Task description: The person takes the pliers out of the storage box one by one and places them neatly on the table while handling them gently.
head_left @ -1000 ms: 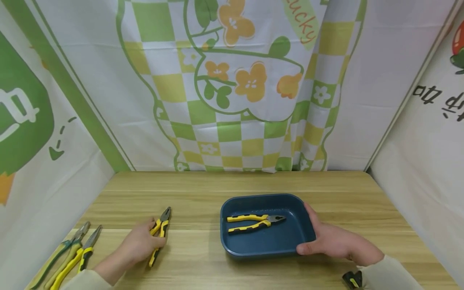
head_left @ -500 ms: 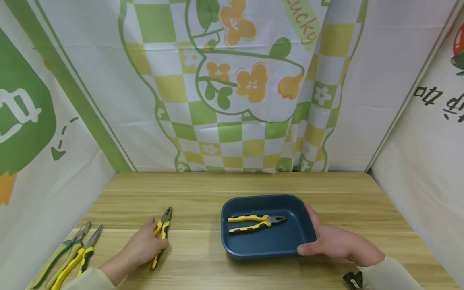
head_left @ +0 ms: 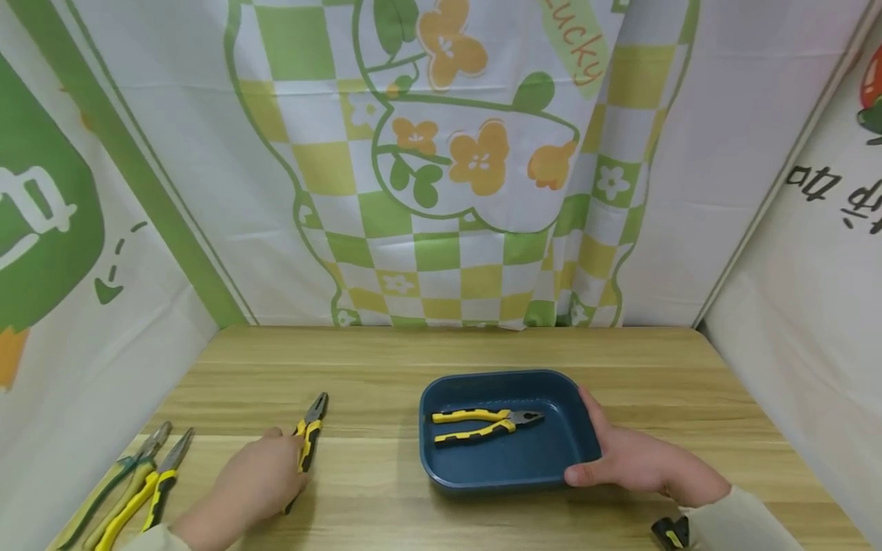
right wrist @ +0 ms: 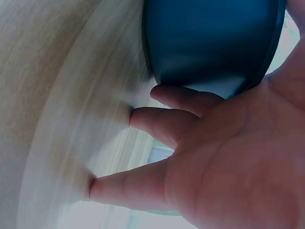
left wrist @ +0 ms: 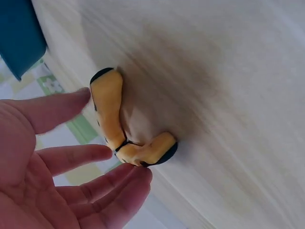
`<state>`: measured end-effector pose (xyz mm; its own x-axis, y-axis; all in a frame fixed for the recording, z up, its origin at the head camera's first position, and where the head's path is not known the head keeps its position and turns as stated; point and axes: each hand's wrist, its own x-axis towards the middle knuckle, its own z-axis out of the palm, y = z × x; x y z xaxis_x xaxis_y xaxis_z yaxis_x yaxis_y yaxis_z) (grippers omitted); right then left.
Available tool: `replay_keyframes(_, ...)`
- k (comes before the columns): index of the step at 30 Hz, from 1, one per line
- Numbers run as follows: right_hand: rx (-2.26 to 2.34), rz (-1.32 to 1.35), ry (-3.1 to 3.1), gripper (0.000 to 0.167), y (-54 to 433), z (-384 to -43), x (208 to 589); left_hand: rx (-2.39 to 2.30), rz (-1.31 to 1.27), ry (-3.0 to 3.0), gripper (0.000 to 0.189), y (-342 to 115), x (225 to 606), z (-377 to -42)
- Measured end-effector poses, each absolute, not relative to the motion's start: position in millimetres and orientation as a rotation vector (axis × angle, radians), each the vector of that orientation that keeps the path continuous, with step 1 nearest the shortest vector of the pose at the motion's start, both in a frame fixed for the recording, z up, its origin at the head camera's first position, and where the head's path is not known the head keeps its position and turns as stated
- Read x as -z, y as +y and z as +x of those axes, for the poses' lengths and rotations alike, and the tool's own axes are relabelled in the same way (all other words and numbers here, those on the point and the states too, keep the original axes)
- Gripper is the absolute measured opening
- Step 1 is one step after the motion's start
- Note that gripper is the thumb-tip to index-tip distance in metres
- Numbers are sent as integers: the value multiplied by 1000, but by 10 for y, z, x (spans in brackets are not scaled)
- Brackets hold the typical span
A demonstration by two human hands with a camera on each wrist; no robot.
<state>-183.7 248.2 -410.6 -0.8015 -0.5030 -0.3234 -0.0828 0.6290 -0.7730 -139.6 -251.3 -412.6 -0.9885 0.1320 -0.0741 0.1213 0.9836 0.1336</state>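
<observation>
In the head view my left hand (head_left: 258,478) is at the handles of yellow-and-black combination pliers (head_left: 311,432) left of the middle, their nose pointing away from me. The left wrist view shows the thumb against one handle (left wrist: 108,102) and fingertips against the other, pinching the pair from both sides. My right hand (head_left: 637,459) grips the right end of a dark blue rectangular tray (head_left: 506,468), thumb at the near corner. Three of its fingers (right wrist: 162,121) stretch under and beside that end, tips at the tabletop. Another yellow-and-black pair of pliers (head_left: 511,421) lies inside the tray.
At the left table edge lie green-handled pliers (head_left: 146,453) and yellow-and-black long-nose pliers (head_left: 167,478), side by side. A small black-and-yellow object (head_left: 668,532) shows by my right sleeve (head_left: 733,520). A printed curtain (head_left: 441,260) hangs behind the wooden table (head_left: 372,459).
My left hand has turned over the pliers, its back now facing up and covering more of the handles, which have come closer together. Right hand and tray have stayed still.
</observation>
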Motion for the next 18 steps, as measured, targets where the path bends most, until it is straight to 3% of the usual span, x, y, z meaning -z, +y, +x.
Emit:
replay_keyframes(3,1058,-455,2338,126,2488,-1838,4102,-135,268,3085,36,-2487,4129,-1350)
replay_keyframes(11,1055,-468,2348,127,2487,-1835,4082,-209,212,3025,58,-2529,4153,-1327)
replay_keyframes(18,1035,-487,2361,126,2484,-1838,4071,-220,94,2942,53,-2648,4151,-1270)
